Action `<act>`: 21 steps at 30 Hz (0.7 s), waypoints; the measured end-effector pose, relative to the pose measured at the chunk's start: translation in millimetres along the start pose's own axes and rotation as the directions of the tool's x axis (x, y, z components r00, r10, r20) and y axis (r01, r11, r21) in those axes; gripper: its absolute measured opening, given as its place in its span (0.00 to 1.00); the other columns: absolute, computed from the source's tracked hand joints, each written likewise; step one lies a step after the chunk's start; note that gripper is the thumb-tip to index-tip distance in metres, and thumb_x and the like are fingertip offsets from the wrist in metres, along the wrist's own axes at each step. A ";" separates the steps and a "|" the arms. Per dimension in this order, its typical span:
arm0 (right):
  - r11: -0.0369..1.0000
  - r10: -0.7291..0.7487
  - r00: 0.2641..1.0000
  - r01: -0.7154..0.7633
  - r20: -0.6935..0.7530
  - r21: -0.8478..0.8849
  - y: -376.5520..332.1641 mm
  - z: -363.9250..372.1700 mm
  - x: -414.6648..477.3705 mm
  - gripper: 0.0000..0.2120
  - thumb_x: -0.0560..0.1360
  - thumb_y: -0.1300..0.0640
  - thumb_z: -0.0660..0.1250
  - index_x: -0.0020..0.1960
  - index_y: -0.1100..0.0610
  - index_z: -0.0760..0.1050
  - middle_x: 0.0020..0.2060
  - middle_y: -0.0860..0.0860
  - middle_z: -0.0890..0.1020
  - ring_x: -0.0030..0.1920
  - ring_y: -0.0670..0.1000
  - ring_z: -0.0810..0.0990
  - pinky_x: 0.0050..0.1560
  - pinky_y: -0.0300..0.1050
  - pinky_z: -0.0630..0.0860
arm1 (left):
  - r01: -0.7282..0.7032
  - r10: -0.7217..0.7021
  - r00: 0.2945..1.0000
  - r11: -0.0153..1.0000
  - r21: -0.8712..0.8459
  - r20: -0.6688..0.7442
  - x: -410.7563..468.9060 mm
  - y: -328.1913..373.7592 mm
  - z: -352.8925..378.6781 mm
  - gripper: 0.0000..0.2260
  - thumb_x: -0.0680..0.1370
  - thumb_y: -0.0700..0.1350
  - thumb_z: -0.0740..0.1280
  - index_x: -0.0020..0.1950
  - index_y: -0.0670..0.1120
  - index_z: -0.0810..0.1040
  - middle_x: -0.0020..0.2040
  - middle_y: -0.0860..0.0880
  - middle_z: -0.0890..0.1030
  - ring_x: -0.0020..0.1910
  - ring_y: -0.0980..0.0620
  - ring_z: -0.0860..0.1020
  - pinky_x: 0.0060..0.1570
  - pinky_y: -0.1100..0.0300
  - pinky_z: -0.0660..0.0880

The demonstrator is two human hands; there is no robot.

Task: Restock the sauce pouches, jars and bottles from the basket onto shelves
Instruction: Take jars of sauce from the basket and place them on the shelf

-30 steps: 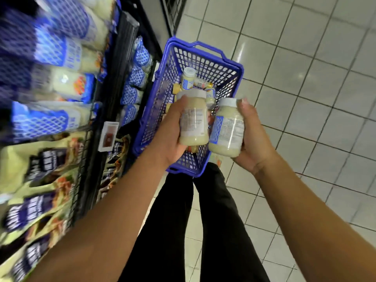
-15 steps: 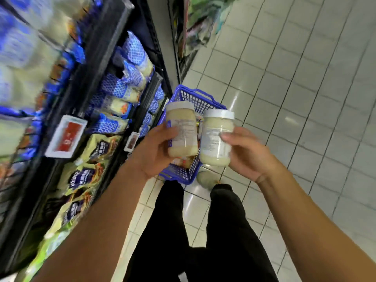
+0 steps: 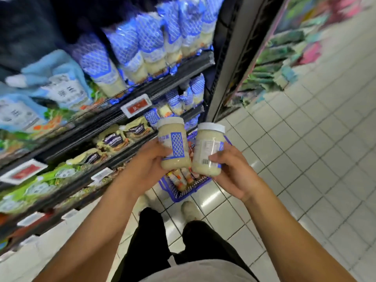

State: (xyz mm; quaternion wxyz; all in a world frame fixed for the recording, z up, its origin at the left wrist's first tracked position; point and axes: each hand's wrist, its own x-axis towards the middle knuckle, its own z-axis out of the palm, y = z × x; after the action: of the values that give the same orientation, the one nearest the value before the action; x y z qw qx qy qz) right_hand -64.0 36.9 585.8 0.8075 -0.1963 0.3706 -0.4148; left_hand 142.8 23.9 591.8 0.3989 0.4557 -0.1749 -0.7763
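fingers (image 3: 162, 152) of left hand (image 3: 146, 165) & right hand (image 3: 230, 169) each wrapped round a jar, above basket (image 3: 183, 192).

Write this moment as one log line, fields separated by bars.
left hand: holds jar | right hand: holds second jar | basket: on floor

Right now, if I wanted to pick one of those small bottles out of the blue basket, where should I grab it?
Probably by the upper body, reaching straight down from above. The small bottles stand packed together against the blue basket's wall, so only their upper ends look free; their sides seem blocked by neighbours and mesh.
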 end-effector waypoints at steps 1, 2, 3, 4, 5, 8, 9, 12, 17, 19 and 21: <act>0.999 0.007 1.000 -0.006 0.016 -0.052 0.3 9.3 -2.3 0.26 0.69 0.68 0.66 0.67 0.69 0.70 0.54 0.62 0.83 0.52 0.60 0.83 0.49 0.54 0.81 | -0.035 0.035 0.999 0.999 -0.005 0.003 -11.6 0.3 -6.5 0.22 0.67 0.36 0.65 0.61 0.36 0.75 0.50 0.38 0.82 0.45 0.43 0.82 0.49 0.49 0.80; 0.994 0.012 0.999 -0.008 0.031 -0.107 2.1 19.1 -3.7 0.28 0.69 0.65 0.70 0.67 0.68 0.71 0.54 0.62 0.83 0.53 0.62 0.81 0.49 0.54 0.79 | -0.072 0.072 0.997 0.997 -0.005 -0.005 -23.1 0.1 -12.5 0.24 0.67 0.36 0.69 0.63 0.37 0.75 0.51 0.39 0.83 0.45 0.44 0.83 0.48 0.50 0.81; 0.988 0.020 0.999 -0.014 0.035 -0.154 5.0 30.2 -4.7 0.29 0.68 0.62 0.73 0.67 0.66 0.72 0.55 0.63 0.82 0.53 0.62 0.80 0.49 0.55 0.77 | -0.106 0.105 0.994 0.994 -0.005 -0.022 -35.1 -1.0 -18.2 0.26 0.67 0.37 0.73 0.65 0.38 0.75 0.53 0.39 0.83 0.47 0.44 0.84 0.48 0.49 0.82; 0.981 0.028 0.999 -0.022 0.029 -0.191 8.7 41.5 -5.0 0.30 0.67 0.59 0.74 0.67 0.64 0.73 0.55 0.63 0.82 0.53 0.62 0.78 0.49 0.55 0.75 | -0.135 0.135 0.990 0.991 -0.008 -0.048 -47.1 -1.7 -23.2 0.28 0.66 0.39 0.76 0.65 0.41 0.76 0.54 0.40 0.84 0.48 0.44 0.84 0.48 0.48 0.82; 0.976 0.030 0.999 -0.024 0.026 -0.218 13.7 52.7 -5.0 0.29 0.67 0.58 0.75 0.66 0.63 0.73 0.55 0.63 0.82 0.53 0.61 0.79 0.49 0.55 0.75 | -0.164 0.163 0.984 0.986 -0.018 -0.077 -59.2 -2.7 -28.0 0.27 0.66 0.40 0.77 0.65 0.43 0.77 0.55 0.41 0.84 0.49 0.45 0.84 0.47 0.47 0.81; 0.960 0.044 0.998 -0.028 0.052 -0.279 34.2 88.5 -4.3 0.25 0.70 0.62 0.72 0.66 0.62 0.72 0.55 0.63 0.83 0.54 0.60 0.81 0.52 0.51 0.80 | -0.243 0.230 0.958 0.968 -0.060 -0.173 -96.8 -7.3 -45.4 0.20 0.67 0.41 0.75 0.59 0.47 0.81 0.54 0.43 0.85 0.49 0.44 0.84 0.46 0.46 0.81; 0.955 0.060 0.995 -0.035 0.076 -0.296 42.0 101.6 -4.2 0.23 0.70 0.63 0.71 0.64 0.61 0.73 0.54 0.62 0.83 0.52 0.58 0.82 0.50 0.49 0.81 | -0.273 0.255 0.943 0.960 -0.061 -0.212 -109.7 -8.3 -51.5 0.22 0.67 0.41 0.76 0.60 0.46 0.80 0.54 0.42 0.85 0.49 0.44 0.84 0.47 0.46 0.82; 0.915 0.096 0.983 -0.026 0.156 -0.402 67.3 142.4 -5.3 0.26 0.67 0.64 0.73 0.64 0.60 0.72 0.53 0.61 0.84 0.50 0.57 0.83 0.47 0.49 0.80 | -0.365 0.336 0.884 0.931 -0.031 -0.327 -150.6 -8.8 -71.9 0.23 0.69 0.41 0.73 0.64 0.43 0.76 0.55 0.41 0.84 0.53 0.44 0.83 0.55 0.46 0.80; 0.897 0.221 0.921 -0.063 0.320 -0.437 120.6 203.9 -15.4 0.33 0.65 0.71 0.71 0.69 0.62 0.68 0.58 0.67 0.79 0.56 0.61 0.78 0.55 0.57 0.77 | -0.519 0.451 0.767 0.854 -0.029 -0.457 -229.9 -13.8 -113.3 0.23 0.69 0.38 0.70 0.65 0.42 0.75 0.54 0.42 0.84 0.51 0.46 0.82 0.49 0.54 0.81; 0.892 0.279 0.876 -0.084 0.393 -0.445 145.3 226.9 -23.2 0.30 0.66 0.69 0.65 0.68 0.61 0.70 0.56 0.63 0.80 0.55 0.60 0.79 0.53 0.53 0.79 | -0.573 0.486 0.723 0.819 -0.034 -0.491 -265.8 -18.9 -131.8 0.26 0.68 0.36 0.70 0.67 0.41 0.73 0.55 0.40 0.82 0.52 0.44 0.80 0.51 0.54 0.80; 0.864 0.309 0.847 -0.059 0.433 -0.501 170.9 251.8 -33.4 0.30 0.65 0.68 0.67 0.67 0.60 0.71 0.54 0.61 0.82 0.54 0.60 0.81 0.53 0.52 0.79 | -0.621 0.525 0.681 0.784 -0.021 -0.510 -302.0 -25.8 -150.1 0.28 0.68 0.34 0.69 0.68 0.40 0.72 0.56 0.38 0.81 0.54 0.42 0.79 0.53 0.53 0.79</act>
State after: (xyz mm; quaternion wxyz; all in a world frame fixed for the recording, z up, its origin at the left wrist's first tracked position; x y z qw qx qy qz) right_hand 204.6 165.5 656.9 0.8403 -0.4484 0.2557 -0.1656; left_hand 338.6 288.9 668.3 0.6947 0.5134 -0.1294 -0.4868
